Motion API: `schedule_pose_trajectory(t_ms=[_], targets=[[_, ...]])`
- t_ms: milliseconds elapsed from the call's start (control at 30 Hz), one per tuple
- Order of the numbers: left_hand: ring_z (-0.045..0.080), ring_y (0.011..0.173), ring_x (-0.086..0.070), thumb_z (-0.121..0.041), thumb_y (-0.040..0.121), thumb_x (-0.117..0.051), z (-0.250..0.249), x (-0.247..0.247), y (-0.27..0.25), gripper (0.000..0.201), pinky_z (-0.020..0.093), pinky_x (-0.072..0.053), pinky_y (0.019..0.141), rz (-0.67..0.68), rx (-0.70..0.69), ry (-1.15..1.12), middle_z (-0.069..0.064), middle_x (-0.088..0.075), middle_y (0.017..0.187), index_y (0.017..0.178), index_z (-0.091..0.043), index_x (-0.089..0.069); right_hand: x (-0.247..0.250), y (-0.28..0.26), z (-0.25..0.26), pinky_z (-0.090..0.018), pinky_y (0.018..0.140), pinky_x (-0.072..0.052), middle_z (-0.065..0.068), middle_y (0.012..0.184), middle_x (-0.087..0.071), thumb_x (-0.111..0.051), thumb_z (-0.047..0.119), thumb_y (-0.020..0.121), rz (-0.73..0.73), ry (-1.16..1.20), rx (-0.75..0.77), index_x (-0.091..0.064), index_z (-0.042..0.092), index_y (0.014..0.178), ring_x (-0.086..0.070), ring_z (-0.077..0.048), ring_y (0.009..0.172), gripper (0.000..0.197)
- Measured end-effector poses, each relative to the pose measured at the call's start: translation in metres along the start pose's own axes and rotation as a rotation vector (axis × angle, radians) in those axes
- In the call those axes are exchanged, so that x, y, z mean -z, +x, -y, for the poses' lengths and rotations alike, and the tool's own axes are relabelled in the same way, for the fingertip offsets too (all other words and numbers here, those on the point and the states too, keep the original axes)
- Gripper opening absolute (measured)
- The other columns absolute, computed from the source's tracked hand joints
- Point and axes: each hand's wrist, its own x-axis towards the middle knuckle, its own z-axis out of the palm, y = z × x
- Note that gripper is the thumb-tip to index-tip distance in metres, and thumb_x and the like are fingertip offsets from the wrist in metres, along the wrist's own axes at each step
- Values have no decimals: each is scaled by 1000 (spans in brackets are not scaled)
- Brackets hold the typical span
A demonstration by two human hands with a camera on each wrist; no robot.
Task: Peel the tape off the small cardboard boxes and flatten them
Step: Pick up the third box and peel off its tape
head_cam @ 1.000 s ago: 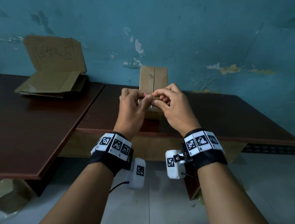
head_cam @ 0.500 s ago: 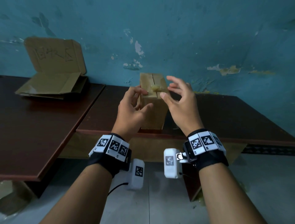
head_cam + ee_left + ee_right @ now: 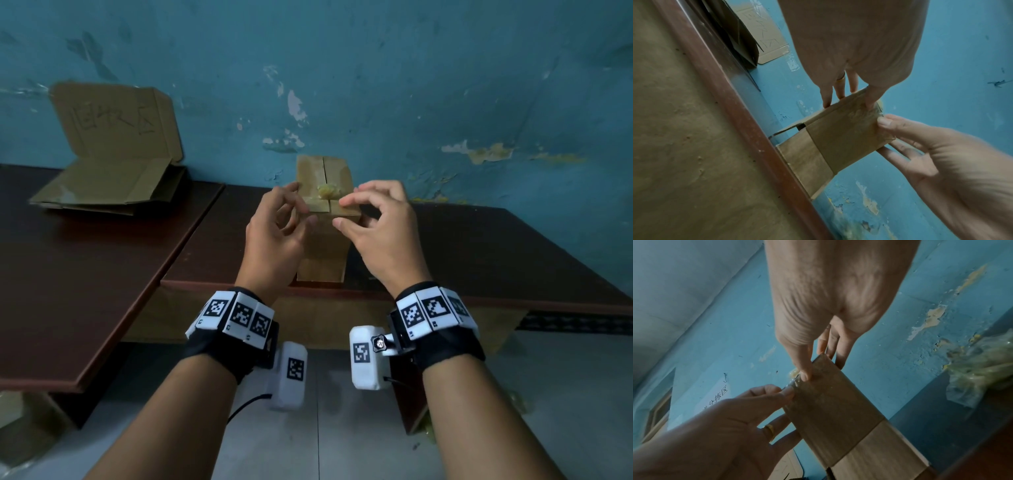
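A small brown cardboard box (image 3: 322,253) stands upright near the front edge of the dark table (image 3: 479,246). Its top flaps are closed, and a yellowish wad of tape (image 3: 327,190) lies on them. My left hand (image 3: 305,214) pinches the top left of the box, thumb (image 3: 871,104) on the near face. In the right wrist view, a shiny bit of tape (image 3: 791,383) shows at the left hand's thumb and forefinger. My right hand (image 3: 340,214) grips the top right, thumb (image 3: 805,374) on the near face and fingers over the top. Clear tape covers the upper near face (image 3: 818,395).
Flattened cardboard (image 3: 113,192) is stacked at the back left on a second, lower table (image 3: 85,274), with an inscribed sheet leaning on the blue wall. A crumpled heap of used tape (image 3: 982,363) lies on the table to the right. Below the table edge is tiled floor.
A second ago both hands worked a tape wad together in front of the box. The wad now lies on the box top, and both hands have come down onto the box's top edge.
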Motion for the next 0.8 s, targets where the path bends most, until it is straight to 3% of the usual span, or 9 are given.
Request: schedule_pose_trajectory(t_ms=[100, 267, 367, 433, 500, 633, 800], targets=[[13, 140, -58, -5, 92, -80, 3, 0, -2, 36, 46, -55, 111, -16, -38, 120, -9, -58, 147, 88, -34, -60, -4, -2, 4, -38, 99, -59, 3, 118, -55, -93, 14, 80, -11, -22, 1, -82, 19, 97, -64, -12, 111, 21], [6, 128, -66, -2, 91, -82, 0, -5, -4, 35, 30, -57, 104, -28, -2, 28, -3, -59, 148, 105, -21, -56, -4, -3, 7, -35, 97, -58, 4, 116, -56, -92, 15, 82, -27, -62, 10, -81, 18, 95, -63, -10, 108, 18], [10, 129, -66, -5, 91, -83, 2, -5, -3, 35, 42, -58, 107, -51, -18, 70, -4, -60, 142, 112, -26, -64, -4, -4, 6, -34, 97, -58, 4, 116, -56, -93, 15, 81, -32, -73, 20, -79, 17, 99, -63, -9, 108, 23], [9, 126, -67, -3, 92, -82, 3, -6, -3, 35, 43, -59, 106, -67, -16, 84, -1, -63, 136, 112, -27, -67, -3, -4, 5, -35, 97, -58, 5, 115, -58, -92, 14, 81, -27, -81, 17, -79, 17, 104, -64, -10, 108, 27], [8, 124, -68, -1, 93, -80, 1, -7, -3, 31, 38, -58, 107, -72, -19, 76, 1, -65, 132, 114, -21, -69, -2, -3, 4, -37, 96, -59, 5, 114, -60, -92, 13, 81, -17, -75, 10, -80, 17, 106, -65, -11, 108, 28], [-3, 123, -66, 4, 98, -72, -1, -6, -5, 26, 13, -52, 99, -65, -10, 34, -7, -70, 128, 121, -8, -71, 2, -3, 2, -36, 90, -60, 8, 113, -63, -90, 12, 84, -5, -45, -13, -82, 20, 106, -67, -10, 105, 25], [-3, 124, -66, -1, 103, -66, 3, -4, -3, 21, 11, -51, 95, -88, 29, -3, -3, -72, 133, 119, -11, -74, 1, -5, 1, -31, 82, -60, 7, 111, -67, -89, 12, 85, -22, -18, 3, -84, 20, 104, -67, -5, 103, 21]])
